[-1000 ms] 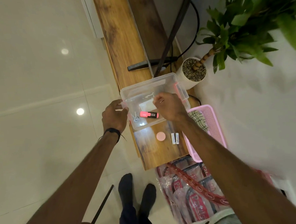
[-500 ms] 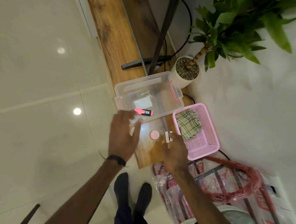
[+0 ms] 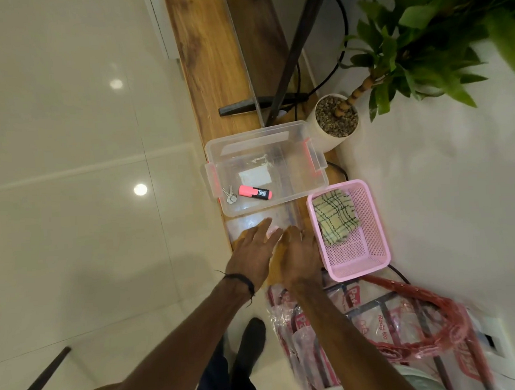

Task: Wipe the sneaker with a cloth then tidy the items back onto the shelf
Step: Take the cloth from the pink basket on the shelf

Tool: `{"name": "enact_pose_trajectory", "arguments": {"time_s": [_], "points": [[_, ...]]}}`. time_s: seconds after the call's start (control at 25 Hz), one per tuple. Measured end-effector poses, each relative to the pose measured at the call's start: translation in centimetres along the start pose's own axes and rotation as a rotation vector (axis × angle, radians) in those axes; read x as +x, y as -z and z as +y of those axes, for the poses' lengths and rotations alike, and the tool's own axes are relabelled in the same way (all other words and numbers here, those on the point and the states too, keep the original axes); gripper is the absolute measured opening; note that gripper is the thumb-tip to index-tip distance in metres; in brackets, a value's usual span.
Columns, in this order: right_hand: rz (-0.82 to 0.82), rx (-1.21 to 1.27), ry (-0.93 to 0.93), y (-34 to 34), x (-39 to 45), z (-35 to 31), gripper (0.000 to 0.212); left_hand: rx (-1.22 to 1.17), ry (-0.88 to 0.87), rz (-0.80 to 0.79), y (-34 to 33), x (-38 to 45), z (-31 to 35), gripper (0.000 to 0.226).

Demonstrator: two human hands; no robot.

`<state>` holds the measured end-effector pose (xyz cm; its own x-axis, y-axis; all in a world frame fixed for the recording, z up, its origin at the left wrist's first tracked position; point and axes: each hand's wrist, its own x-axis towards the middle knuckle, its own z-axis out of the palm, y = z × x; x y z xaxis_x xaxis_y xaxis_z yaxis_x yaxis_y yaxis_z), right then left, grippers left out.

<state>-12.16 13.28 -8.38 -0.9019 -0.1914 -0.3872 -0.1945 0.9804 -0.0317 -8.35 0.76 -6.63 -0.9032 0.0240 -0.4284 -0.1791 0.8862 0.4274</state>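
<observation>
The cloth [image 3: 336, 217], a green-and-cream plaid, is lying folded in the pink basket [image 3: 373, 257] at the shelf's right end, its lower edge sinking into the mesh. You are reaching over the wooden shelf [image 3: 213, 63] with both hands side by side. Your left hand [image 3: 252, 254] is spreading its fingers flat above the shelf end, half covering a small pink disc [image 3: 272, 230]; whether it is touching the disc is hard to say. Your right hand [image 3: 301, 255] is hiding whatever lies beneath it, and its grip cannot be made out. Just beyond, the clear bin [image 3: 262, 144] is holding a pink highlighter [image 3: 254, 192] and keys [image 3: 229, 196]. No sneaker is showing anywhere. A potted plant [image 3: 339, 122] is running out of the picture at upper right.
</observation>
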Motion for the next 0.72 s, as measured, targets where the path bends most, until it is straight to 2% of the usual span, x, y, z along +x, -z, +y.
{"name": "enact_pose_trajectory", "arguments": {"time_s": [0.12,0.28,0.44,0.56,0.64,0.72], "points": [[0.026,0.037,-0.025,0.4,0.1,0.1,0.049,0.014,-0.017,-0.046,0.1,0.1,0.2,0.060],[0.007,0.189,0.001,0.3,1.0,0.2,0.041,0.049,-0.020,-0.020,0.5,0.8,0.8,0.055],[-0.095,0.100,0.026,1.0,0.8,-0.1,0.040,0.062,-0.057,0.041,-0.2,1.7,0.5,0.047],[-0.127,0.336,0.010,-0.1,0.6,0.6,0.029,0.064,-0.063,0.046,-0.1,2.0,0.3,0.036],[-0.098,0.435,-0.023,-1.8,0.8,1.7,0.019,0.036,-0.086,0.058,0.4,1.8,0.4,0.040],[-0.072,0.475,-0.017,-2.3,0.8,1.9,0.024,-0.002,-0.113,0.066,1.5,1.1,0.8,0.043]]}}
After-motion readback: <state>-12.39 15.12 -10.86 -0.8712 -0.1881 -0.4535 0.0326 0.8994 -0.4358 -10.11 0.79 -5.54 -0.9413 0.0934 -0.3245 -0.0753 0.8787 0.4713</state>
